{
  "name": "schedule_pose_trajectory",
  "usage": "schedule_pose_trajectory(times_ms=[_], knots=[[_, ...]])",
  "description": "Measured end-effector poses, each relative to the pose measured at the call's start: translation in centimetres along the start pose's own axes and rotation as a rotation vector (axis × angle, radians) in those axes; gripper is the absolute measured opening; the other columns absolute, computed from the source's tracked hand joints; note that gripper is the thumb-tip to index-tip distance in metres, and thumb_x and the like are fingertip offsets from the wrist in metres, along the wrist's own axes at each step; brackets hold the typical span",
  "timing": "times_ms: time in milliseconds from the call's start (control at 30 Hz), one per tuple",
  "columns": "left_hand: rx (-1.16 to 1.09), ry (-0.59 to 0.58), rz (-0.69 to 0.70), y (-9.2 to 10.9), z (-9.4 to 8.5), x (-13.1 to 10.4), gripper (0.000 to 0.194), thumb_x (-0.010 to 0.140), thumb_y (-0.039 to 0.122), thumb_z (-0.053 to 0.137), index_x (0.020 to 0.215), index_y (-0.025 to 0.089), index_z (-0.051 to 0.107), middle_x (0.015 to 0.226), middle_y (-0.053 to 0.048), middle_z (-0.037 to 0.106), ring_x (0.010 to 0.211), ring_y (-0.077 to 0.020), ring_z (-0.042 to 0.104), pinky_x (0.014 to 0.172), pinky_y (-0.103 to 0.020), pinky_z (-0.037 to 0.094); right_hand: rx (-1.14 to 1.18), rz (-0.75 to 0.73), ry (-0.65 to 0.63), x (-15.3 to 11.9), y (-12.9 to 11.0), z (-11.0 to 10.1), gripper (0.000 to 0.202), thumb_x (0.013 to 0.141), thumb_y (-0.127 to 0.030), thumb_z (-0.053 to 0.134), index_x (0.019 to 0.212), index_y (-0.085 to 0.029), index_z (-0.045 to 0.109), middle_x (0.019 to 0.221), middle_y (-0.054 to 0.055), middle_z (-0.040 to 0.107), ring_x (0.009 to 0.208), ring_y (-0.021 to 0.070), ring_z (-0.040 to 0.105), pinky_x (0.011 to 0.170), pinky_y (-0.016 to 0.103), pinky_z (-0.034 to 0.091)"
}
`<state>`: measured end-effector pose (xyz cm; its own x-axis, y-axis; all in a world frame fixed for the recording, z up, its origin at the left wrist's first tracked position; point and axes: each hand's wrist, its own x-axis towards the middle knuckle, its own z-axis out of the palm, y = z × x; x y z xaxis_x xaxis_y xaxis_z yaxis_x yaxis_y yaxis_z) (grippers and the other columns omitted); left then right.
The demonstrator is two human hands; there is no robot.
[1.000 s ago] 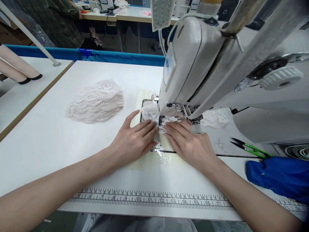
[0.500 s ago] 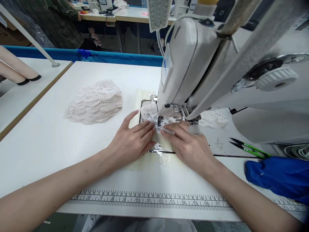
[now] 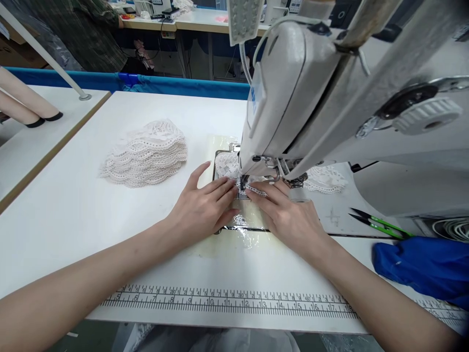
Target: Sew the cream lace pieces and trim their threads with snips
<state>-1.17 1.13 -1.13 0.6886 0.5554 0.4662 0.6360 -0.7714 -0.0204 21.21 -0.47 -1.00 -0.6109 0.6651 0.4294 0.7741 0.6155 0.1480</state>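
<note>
White lace trim [image 3: 227, 165] lies under the presser foot [image 3: 243, 182] of a white sewing machine [image 3: 280, 93]. My left hand [image 3: 205, 205] rests open, fingers stretched out, the fingertips on the lace just left of the foot. Right of the foot, my right hand [image 3: 289, 210] has the scalloped edge of the lace between thumb and forefinger. Its other fingers are partly hidden beneath the machine head. A stack of lace pieces [image 3: 146, 154] lies on the table to the left. More lace [image 3: 325, 180] shows behind my right hand.
Green-handled thread snips [image 3: 381, 225] and a blue cloth [image 3: 421, 269] lie at the right. A printed ruler [image 3: 220, 302] runs along the front edge of the white table [image 3: 73, 234]. Across a blue cloth barrier [image 3: 190, 87], another person [image 3: 91, 39] is at a far bench.
The lace has moved a little away from me under the presser foot, and less of its edge shows in front. Both hands have advanced slightly with it. The view has shifted slightly.
</note>
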Motion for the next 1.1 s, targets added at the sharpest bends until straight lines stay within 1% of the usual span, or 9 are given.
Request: schedule_pose_trajectory(times_ms=[367,533,567,633,700,767,867,967,1100], knots=[[0.000,-0.002,-0.008,-0.1,0.2,-0.1,0.036,0.098,0.033,0.049,0.124,0.012,0.063,0.123,-0.012,0.069,0.116,-0.0253,0.064,0.118,-0.055,0.026,-0.043,-0.013,-0.011,-0.1,0.1,0.1,0.039,0.081,0.001,0.055,0.113,-0.017,0.069,0.114,0.003,0.071,0.096,0.0194,0.062,0.095,0.037,0.048],[0.056,-0.035,-0.033,-0.5,-0.2,0.1,0.041,0.097,0.037,0.050,0.126,0.009,0.060,0.129,-0.014,0.065,0.124,-0.0287,0.058,0.116,-0.053,0.028,-0.063,-0.028,0.058,0.0,0.1,-0.1,0.035,0.082,0.000,0.054,0.110,-0.016,0.069,0.113,0.003,0.072,0.095,0.0184,0.063,0.096,0.036,0.045],[0.081,-0.027,-0.020,-0.4,-0.4,0.2,0.041,0.096,0.038,0.051,0.124,0.009,0.060,0.123,-0.014,0.069,0.118,-0.0287,0.061,0.114,-0.053,0.030,-0.065,-0.029,0.079,0.1,0.1,-0.2,0.033,0.083,0.000,0.053,0.107,-0.016,0.070,0.112,0.003,0.073,0.094,0.0178,0.064,0.095,0.035,0.045],[0.128,0.041,0.029,-0.3,-1.0,0.3,0.036,0.095,0.038,0.054,0.114,0.010,0.065,0.095,-0.010,0.075,0.088,-0.0235,0.070,0.103,-0.049,0.039,-0.068,-0.026,0.134,0.1,-0.1,-0.5,0.031,0.083,0.002,0.051,0.099,-0.016,0.070,0.107,0.002,0.074,0.087,0.0157,0.064,0.092,0.033,0.046],[0.138,0.137,0.073,-0.1,-1.6,0.4,0.025,0.093,0.034,0.057,0.098,0.012,0.068,0.064,0.000,0.067,0.057,-0.0149,0.062,0.085,-0.041,0.044,-0.062,-0.025,0.184,0.1,-0.5,-0.9,0.030,0.083,0.003,0.050,0.092,-0.017,0.070,0.100,-0.001,0.076,0.077,0.0131,0.064,0.087,0.031,0.046],[0.121,0.189,0.089,-0.1,-1.8,0.5,0.015,0.092,0.027,0.059,0.088,0.014,0.067,0.055,0.004,0.061,0.049,-0.0121,0.056,0.073,-0.037,0.042,-0.035,-0.030,0.199,0.2,-1.0,-1.2,0.030,0.084,0.004,0.050,0.090,-0.018,0.069,0.096,-0.003,0.076,0.074,0.0116,0.063,0.081,0.029,0.047],[0.053,0.171,0.090,-0.4,-1.5,0.4,0.008,0.090,0.019,0.061,0.094,0.015,0.066,0.078,-0.001,0.072,0.073,-0.0163,0.067,0.081,-0.037,0.043,0.034,-0.048,0.152,0.3,-1.6,-1.2,0.031,0.086,0.002,0.048,0.099,-0.017,0.068,0.103,-0.001,0.075,0.080,0.0123,0.066,0.073,0.028,0.047],[-0.083,0.095,0.075,-0.6,-0.9,0.1,0.018,0.091,0.015,0.058,0.107,0.014,0.065,0.105,-0.006,0.074,0.097,-0.0187,0.067,0.094,-0.038,0.044,0.091,-0.062,0.086,0.1,-1.9,-0.9,0.035,0.086,0.003,0.045,0.106,-0.015,0.068,0.114,0.005,0.072,0.089,0.0153,0.067,0.074,0.029,0.049],[-0.216,0.024,0.021,-0.4,-0.7,0.0,0.022,0.093,0.016,0.054,0.112,0.012,0.066,0.105,-0.007,0.074,0.092,-0.0182,0.065,0.084,-0.036,0.048,0.094,-0.024,0.041,0.0,-1.5,-0.7,0.035,0.083,0.005,0.044,0.096,-0.013,0.070,0.110,0.007,0.073,0.094,0.0186,0.067,0.070,0.029,0.051]])
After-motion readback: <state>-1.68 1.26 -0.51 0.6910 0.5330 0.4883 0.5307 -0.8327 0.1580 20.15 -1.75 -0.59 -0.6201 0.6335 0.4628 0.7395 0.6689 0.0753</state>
